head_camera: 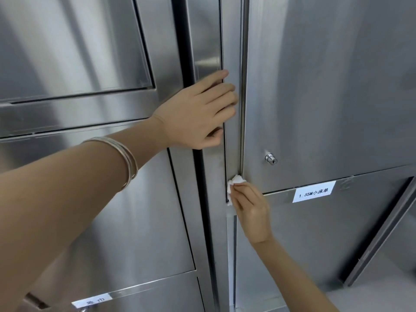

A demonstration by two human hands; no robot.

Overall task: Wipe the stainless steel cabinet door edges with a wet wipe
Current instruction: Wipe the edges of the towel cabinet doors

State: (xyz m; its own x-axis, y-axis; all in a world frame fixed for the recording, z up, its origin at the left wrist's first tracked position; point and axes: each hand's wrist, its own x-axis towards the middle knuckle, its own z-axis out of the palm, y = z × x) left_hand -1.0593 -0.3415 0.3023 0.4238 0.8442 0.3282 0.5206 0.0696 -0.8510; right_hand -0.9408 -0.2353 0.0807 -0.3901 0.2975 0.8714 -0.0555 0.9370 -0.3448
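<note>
Left hand (198, 111) flat on the steel door edge (233, 154), right hand (252, 210) with crumpled wet wipe (234, 183) against it below.

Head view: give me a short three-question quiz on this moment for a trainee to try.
1. Fill in: the key lock sits ___ the white label on the right-side door.
2. True or false: the left hand holds the wet wipe.
3. Where is the wet wipe pressed? A) on the key lock B) at the vertical door edge, below the left hand C) on the white label
Key: 1 above; 2 false, the right hand pinches it; 3 B.
</note>
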